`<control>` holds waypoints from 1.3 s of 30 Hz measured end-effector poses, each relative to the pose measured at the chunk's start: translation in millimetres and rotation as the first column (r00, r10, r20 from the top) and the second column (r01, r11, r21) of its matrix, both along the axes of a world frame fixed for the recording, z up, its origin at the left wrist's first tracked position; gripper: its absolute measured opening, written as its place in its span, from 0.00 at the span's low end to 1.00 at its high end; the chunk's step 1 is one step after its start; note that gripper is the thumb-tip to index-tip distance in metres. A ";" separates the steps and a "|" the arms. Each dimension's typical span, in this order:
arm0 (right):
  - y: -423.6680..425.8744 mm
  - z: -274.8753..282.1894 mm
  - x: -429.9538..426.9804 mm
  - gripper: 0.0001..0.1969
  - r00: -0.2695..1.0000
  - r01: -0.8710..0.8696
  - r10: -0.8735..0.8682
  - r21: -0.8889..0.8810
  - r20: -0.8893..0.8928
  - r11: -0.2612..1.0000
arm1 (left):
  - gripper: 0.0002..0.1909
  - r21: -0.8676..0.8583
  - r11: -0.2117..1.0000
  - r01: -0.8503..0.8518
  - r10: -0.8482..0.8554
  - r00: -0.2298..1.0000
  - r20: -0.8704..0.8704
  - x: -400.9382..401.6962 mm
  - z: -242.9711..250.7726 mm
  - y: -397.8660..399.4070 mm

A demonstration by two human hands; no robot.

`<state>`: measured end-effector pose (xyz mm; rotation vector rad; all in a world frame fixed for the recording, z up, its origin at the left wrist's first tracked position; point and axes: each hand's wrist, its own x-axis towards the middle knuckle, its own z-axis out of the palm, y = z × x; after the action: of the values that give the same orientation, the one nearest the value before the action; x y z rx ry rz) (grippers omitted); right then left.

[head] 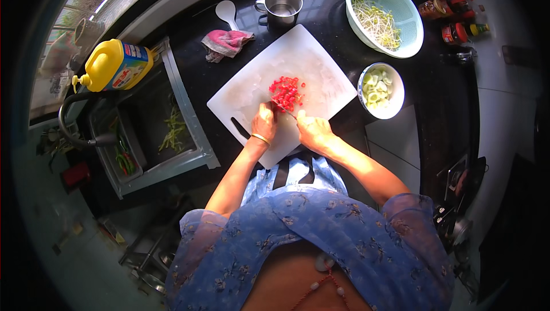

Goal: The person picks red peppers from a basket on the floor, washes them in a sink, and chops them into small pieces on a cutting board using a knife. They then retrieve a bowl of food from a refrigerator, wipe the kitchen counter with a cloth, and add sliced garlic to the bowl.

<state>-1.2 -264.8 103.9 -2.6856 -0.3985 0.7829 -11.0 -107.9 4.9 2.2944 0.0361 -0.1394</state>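
Note:
A white plastic cutting board (pixel 318 74) lies turned cornerwise on the black counter. Near its middle is a heap of chopped red chili pepper (pixel 285 89). My right hand (pixel 314 131) is closed around the handle of a knife (pixel 285 110), whose narrow blade points to the upper left, along the near edge of the heap. Close to the blade's tip, my left hand (pixel 265 121) rests on the board with its fingers curled; whether something is under them is hidden. A bowl of sliced pale green vegetable (pixel 397 104) stands just off the board's right corner.
Beyond the board are a metal mug (pixel 283 4), a white rice paddle (pixel 226 11) and a pink cloth (pixel 226 44). A green basket of sprouts (pixel 408 19) stands back right. On the left, a yellow pump bottle (pixel 112 65) stands by the sink (pixel 182 83).

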 end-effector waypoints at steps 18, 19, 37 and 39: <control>17.6 -37.1 13.3 0.08 0.990 -0.039 0.032 0.047 0.137 0.998 | 0.07 0.092 0.991 0.099 -0.107 0.990 0.095 6.8 -2.5 -0.8; 19.1 -38.1 13.4 0.09 0.990 -0.050 0.047 0.020 0.131 0.999 | 0.08 0.062 0.996 0.068 -0.075 0.989 0.130 6.7 -4.5 0.4; 12.4 -13.2 3.6 0.14 0.990 -0.121 0.121 -0.013 0.073 0.993 | 0.07 -0.050 0.999 0.005 -0.004 1.000 0.011 5.4 -14.2 12.1; 13.7 -21.7 3.2 0.15 0.982 -0.138 0.134 0.016 0.131 0.990 | 0.07 -0.055 0.998 0.003 -0.003 1.000 0.012 6.4 -18.3 14.2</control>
<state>2.0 -251.1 82.2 -2.7165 -0.6253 0.6362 -4.6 -93.7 -13.4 2.2398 0.0227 -0.1270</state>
